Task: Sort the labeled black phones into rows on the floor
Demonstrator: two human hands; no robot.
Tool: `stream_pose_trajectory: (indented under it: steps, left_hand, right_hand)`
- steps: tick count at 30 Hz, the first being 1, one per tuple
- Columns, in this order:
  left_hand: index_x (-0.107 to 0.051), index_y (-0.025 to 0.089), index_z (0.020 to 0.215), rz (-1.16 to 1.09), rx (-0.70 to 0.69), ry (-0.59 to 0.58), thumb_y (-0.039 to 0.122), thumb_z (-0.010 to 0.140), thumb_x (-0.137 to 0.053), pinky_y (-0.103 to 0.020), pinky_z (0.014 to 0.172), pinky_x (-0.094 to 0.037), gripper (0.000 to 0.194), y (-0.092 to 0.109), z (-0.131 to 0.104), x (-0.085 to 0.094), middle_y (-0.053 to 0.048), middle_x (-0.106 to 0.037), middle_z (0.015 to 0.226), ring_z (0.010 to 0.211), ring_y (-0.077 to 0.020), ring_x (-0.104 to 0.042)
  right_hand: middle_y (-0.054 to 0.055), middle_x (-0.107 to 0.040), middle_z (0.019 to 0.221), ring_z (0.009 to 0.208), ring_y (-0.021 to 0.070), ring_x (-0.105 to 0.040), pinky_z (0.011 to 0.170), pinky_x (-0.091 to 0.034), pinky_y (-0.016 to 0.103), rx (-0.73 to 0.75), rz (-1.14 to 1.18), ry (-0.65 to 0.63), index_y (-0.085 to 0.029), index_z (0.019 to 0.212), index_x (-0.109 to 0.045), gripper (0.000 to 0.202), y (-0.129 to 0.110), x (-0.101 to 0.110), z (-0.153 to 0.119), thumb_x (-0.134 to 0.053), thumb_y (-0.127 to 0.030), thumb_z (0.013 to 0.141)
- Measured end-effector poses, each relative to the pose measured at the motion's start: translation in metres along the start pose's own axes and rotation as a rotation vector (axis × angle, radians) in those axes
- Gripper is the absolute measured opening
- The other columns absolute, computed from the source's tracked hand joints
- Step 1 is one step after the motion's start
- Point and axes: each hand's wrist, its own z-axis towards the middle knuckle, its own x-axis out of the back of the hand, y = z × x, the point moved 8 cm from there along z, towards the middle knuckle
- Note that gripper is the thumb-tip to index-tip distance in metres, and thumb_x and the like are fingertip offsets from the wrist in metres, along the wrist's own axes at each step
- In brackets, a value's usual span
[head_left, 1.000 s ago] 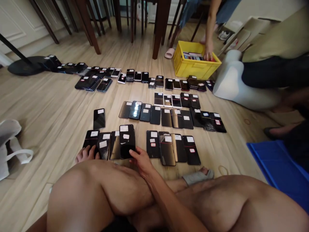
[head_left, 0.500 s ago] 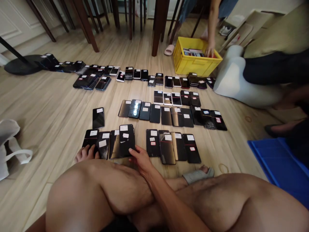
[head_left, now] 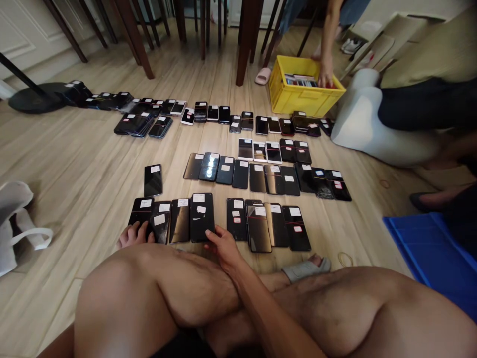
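My right hand point(head_left: 224, 244) pinches the lower right corner of a black smartphone point(head_left: 203, 226) with white labels, thumb on top. Left of it lie a phone with a brownish reflection point(head_left: 180, 226) and a dark phone with two white labels point(head_left: 161, 231). My left hand point(head_left: 132, 234) rests bent, parted fingers on the lower part of the leftmost black phone point(head_left: 140, 211), bound with a red rubber band; my knee partly hides this hand. To the right of the held phone sit several banded phones point(head_left: 257, 228) in the same row.
More rows of labelled phones point(head_left: 224, 171) spread across the wooden floor. A single phone point(head_left: 153, 180) lies apart on the left. Another person's hand point(head_left: 325, 74) reaches into a yellow crate point(head_left: 303, 102). A blue plastic panel point(head_left: 428, 248) lies right, a white bag point(head_left: 18, 223) left.
My right hand has shifted the black phone slightly right, off the neighbouring phone it overlapped, so that phone's label now shows fully. My left hand stays on the leftmost phone.
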Motion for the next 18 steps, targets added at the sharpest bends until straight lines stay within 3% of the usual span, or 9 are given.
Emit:
stream_pose_trajectory:
  steps: [9, 18]
  left_hand:
    - [-0.06, 0.014, 0.142, 0.004, -0.024, -0.007, 0.034, 0.098, -0.051, -0.057, 0.121, -0.029, 0.05, -0.001, 0.003, -0.002, -0.018, -0.05, 0.153, 0.145, -0.0347, -0.037]
    - [-0.058, 0.023, 0.145, -0.017, -0.009, 0.016, 0.036, 0.1, -0.05, -0.055, 0.121, -0.029, 0.047, 0.001, -0.001, 0.013, -0.013, -0.051, 0.153, 0.147, -0.0327, -0.036]
  right_hand:
    - [0.005, -0.072, 0.105, 0.091, 0.0188, -0.064, 0.065, -0.057, 0.026, 0.035, -0.005, 0.149, -0.023, 0.102, -0.076, 0.05, -0.003, 0.048, -0.021, -0.093, -0.036, 0.057]
    - [0.004, -0.073, 0.097, 0.086, 0.0185, -0.065, 0.065, -0.057, 0.027, 0.032, -0.027, 0.171, -0.023, 0.102, -0.078, 0.052, -0.003, 0.061, -0.026, -0.094, -0.036, 0.055]
